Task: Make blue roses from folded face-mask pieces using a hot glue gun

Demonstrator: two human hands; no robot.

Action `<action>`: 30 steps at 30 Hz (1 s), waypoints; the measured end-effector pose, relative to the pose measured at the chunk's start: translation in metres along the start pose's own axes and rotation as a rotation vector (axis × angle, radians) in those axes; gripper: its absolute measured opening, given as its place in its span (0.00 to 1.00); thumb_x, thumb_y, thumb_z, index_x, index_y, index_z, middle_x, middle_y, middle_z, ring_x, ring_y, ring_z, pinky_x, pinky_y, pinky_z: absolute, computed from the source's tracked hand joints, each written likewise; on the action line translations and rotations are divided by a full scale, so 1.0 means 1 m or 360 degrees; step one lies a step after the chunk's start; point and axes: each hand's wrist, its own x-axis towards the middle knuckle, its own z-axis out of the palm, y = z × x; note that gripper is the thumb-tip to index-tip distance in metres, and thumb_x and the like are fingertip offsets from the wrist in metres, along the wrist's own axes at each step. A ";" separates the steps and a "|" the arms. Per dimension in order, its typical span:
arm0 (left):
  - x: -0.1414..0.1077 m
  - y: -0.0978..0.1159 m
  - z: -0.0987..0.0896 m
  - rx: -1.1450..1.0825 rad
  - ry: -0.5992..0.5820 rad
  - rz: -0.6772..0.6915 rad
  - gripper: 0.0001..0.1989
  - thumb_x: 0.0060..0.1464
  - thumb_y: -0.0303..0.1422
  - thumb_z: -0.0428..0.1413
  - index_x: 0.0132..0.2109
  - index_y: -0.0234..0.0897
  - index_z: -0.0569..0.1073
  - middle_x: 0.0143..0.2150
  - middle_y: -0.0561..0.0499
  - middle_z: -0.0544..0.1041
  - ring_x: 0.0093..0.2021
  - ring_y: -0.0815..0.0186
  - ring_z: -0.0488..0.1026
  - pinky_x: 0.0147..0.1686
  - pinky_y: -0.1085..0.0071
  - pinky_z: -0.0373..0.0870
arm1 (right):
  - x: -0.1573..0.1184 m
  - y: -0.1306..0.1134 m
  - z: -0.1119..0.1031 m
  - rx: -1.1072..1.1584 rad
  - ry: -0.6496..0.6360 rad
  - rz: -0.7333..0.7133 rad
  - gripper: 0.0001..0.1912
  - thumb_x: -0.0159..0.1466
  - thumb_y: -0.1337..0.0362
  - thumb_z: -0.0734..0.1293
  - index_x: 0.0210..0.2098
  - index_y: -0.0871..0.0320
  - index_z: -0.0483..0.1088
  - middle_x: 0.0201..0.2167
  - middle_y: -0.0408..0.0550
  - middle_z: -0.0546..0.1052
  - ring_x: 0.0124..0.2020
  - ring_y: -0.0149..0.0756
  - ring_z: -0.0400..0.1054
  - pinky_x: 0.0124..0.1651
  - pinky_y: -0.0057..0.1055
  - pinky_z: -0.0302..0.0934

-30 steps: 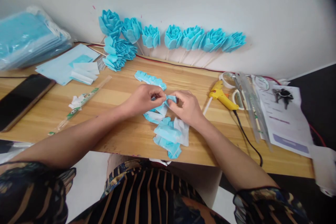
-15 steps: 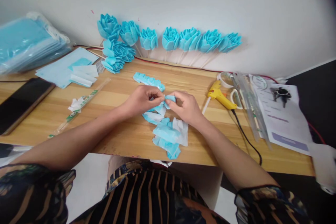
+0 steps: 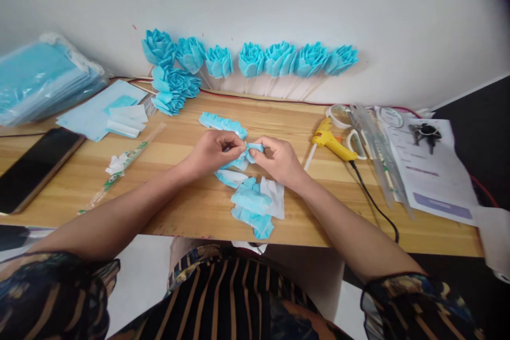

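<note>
A small blue fabric piece (image 3: 255, 147) is pinched between my two hands above the middle of the table. The fingertips of my left hand (image 3: 215, 153) are closed on its left end. My right hand (image 3: 279, 159) grips it from the right with thumb and fingers. Just below lie loose folded blue pieces (image 3: 231, 177) and a crumpled pile of blue and white pieces (image 3: 252, 199). Behind my hands rests a strip of folded blue pieces (image 3: 223, 123). My fingers cover part of the held piece.
Several blue flowers on sticks (image 3: 281, 59) lean against the wall. At right are a yellow glue gun (image 3: 332, 141), tape rolls (image 3: 339, 116), keys (image 3: 426, 134) and papers (image 3: 434, 180). Left are a phone (image 3: 37, 167), a plastic-wrapped blue stack (image 3: 48, 79) and blue sheets (image 3: 99, 109).
My fingers have shifted slightly on the blue piece, which now looks more gathered at its left end. The whole view has tilted a little.
</note>
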 end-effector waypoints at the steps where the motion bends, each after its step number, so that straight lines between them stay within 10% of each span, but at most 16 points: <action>1: 0.000 0.000 0.000 -0.0005 -0.0006 -0.0003 0.11 0.54 0.35 0.56 0.28 0.33 0.76 0.25 0.50 0.76 0.26 0.71 0.68 0.26 0.75 0.63 | 0.000 0.000 0.000 0.0002 0.0003 0.0009 0.08 0.60 0.61 0.65 0.27 0.56 0.70 0.22 0.41 0.70 0.27 0.31 0.63 0.32 0.28 0.55; 16: 0.001 0.002 -0.008 -0.0233 0.0061 -0.0228 0.19 0.59 0.44 0.53 0.30 0.34 0.76 0.25 0.50 0.74 0.25 0.70 0.66 0.24 0.73 0.61 | 0.001 0.004 -0.003 0.0216 0.0056 0.0181 0.10 0.60 0.58 0.64 0.31 0.57 0.73 0.24 0.42 0.73 0.26 0.30 0.62 0.32 0.28 0.57; 30: 0.003 -0.001 -0.003 -0.0231 -0.0233 -0.0276 0.15 0.54 0.42 0.55 0.27 0.35 0.68 0.23 0.57 0.60 0.24 0.73 0.56 0.23 0.75 0.51 | -0.001 0.004 0.006 -0.0201 0.0107 -0.0295 0.07 0.62 0.65 0.65 0.27 0.55 0.70 0.24 0.41 0.73 0.28 0.32 0.65 0.42 0.32 0.58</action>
